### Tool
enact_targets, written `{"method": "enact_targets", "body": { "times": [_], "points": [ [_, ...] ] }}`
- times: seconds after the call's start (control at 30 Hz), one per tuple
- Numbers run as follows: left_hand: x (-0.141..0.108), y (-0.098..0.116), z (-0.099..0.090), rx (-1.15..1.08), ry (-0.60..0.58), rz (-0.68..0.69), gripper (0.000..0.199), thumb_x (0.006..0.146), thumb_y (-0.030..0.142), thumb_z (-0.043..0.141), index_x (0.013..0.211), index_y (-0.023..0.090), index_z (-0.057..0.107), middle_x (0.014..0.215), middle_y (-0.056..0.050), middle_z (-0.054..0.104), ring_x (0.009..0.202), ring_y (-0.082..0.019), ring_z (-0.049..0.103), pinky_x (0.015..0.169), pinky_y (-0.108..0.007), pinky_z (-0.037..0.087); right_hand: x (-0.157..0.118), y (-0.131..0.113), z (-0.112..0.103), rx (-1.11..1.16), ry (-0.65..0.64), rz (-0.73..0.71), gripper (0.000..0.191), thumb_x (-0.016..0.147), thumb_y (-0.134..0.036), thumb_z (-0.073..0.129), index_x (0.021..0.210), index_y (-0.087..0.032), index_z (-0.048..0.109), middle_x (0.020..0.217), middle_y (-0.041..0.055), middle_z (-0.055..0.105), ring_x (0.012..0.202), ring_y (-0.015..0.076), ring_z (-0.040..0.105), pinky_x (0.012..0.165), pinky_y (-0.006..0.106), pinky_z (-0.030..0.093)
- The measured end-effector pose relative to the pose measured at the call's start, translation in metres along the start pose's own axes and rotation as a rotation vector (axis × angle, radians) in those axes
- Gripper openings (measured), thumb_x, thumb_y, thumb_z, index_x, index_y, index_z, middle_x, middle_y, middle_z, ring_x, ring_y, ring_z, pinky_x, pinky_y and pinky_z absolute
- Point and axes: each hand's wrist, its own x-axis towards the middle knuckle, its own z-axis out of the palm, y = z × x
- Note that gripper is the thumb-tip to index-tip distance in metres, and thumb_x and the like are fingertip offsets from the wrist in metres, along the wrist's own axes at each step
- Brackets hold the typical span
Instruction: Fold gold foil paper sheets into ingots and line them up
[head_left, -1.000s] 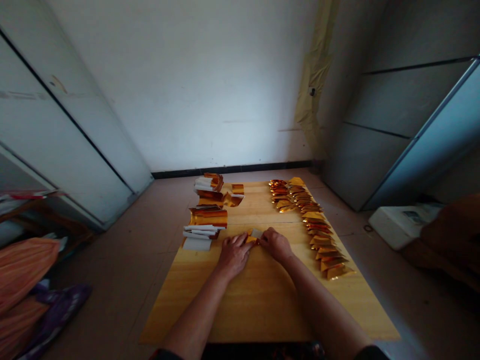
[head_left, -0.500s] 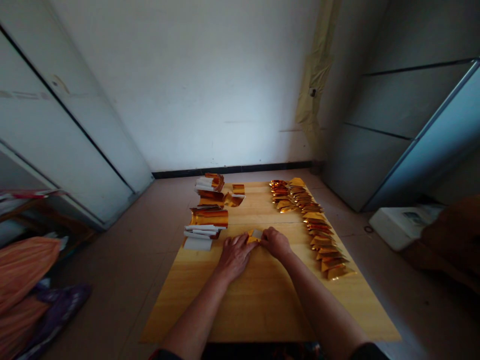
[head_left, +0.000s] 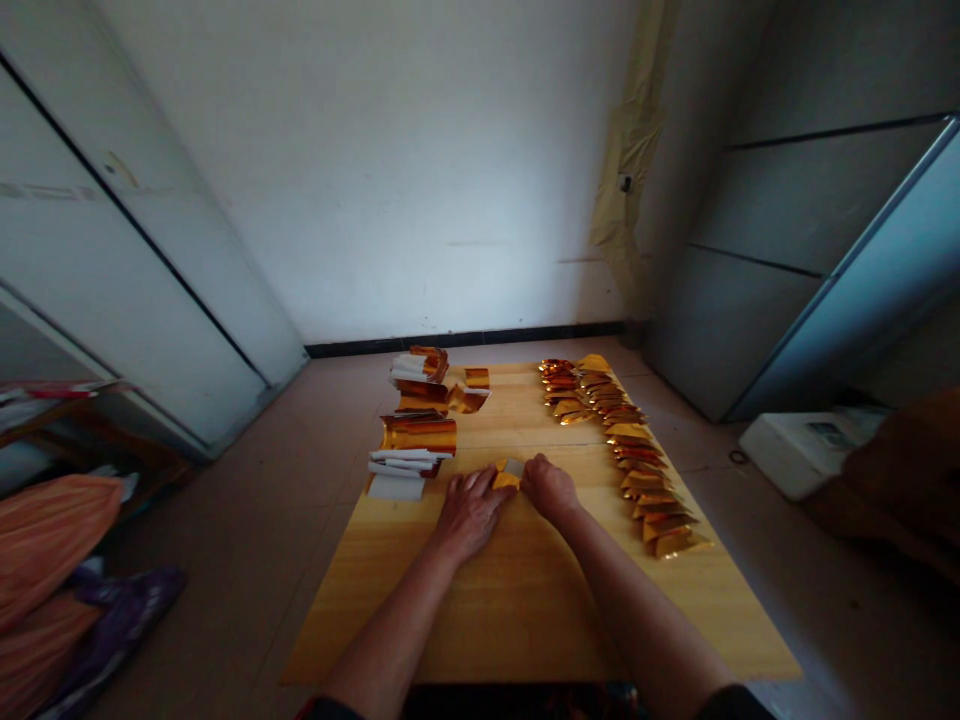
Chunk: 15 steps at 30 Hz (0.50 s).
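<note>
A small gold paper piece (head_left: 509, 474) with a grey-white patch lies on the wooden table (head_left: 517, 620), between my two hands. My left hand (head_left: 470, 510) rests flat at its left side, fingertips on its edge. The fingers of my right hand (head_left: 550, 487) are curled and pinch its right edge. To the left are curled gold and white sheets (head_left: 418, 436) in several stacks, with a white sheet (head_left: 396, 487) nearest me. Along the right edge stand rows of folded gold pieces (head_left: 637, 460).
Beyond the table is a white wall (head_left: 420, 200) with a dark baseboard. A white box (head_left: 787, 455) sits on the floor at the right, near a grey cabinet (head_left: 750, 250). Orange and purple bags (head_left: 60, 560) lie at the left.
My right hand has shifted very slightly around the right edge of the gold paper piece. My left hand is in nearly the same place.
</note>
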Motion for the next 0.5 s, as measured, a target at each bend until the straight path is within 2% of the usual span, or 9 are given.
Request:
{"method": "enact_targets", "body": {
  "times": [0.13,0.33,0.5],
  "points": [
    [0.0,0.001,0.0,0.003,-0.007,-0.004,0.042,0.086,0.018,0.05,0.122,0.04,0.054,0.14,-0.005,0.044,0.125,-0.025,0.043,0.099,-0.049,0.034,0.001,0.001,0.003,0.001,0.008,0.01,0.024,0.09,-0.025,0.043,0.099,-0.015,0.063,0.105,0.0122,0.062,0.086,0.0191,0.065,0.064,0.024,0.043],
    [0.001,0.001,0.001,-0.002,0.002,-0.017,0.039,0.087,0.02,0.051,0.12,0.04,0.056,0.137,-0.004,0.047,0.124,-0.024,0.043,0.1,-0.048,0.034,0.003,0.008,0.014,0.068,0.061,0.01,0.017,0.088,-0.029,0.048,0.094,-0.02,0.061,0.1,0.0055,0.061,0.081,0.0147,0.063,0.059,0.022,0.037],
    [0.001,0.0,0.002,-0.015,0.019,-0.011,0.04,0.086,0.02,0.051,0.119,0.041,0.056,0.137,-0.003,0.047,0.123,-0.024,0.044,0.099,-0.048,0.034,0.004,0.013,0.012,0.137,0.056,0.005,0.015,0.087,-0.021,0.048,0.094,-0.021,0.061,0.101,0.0044,0.06,0.081,0.0118,0.06,0.062,0.021,0.035]
  ]
}}
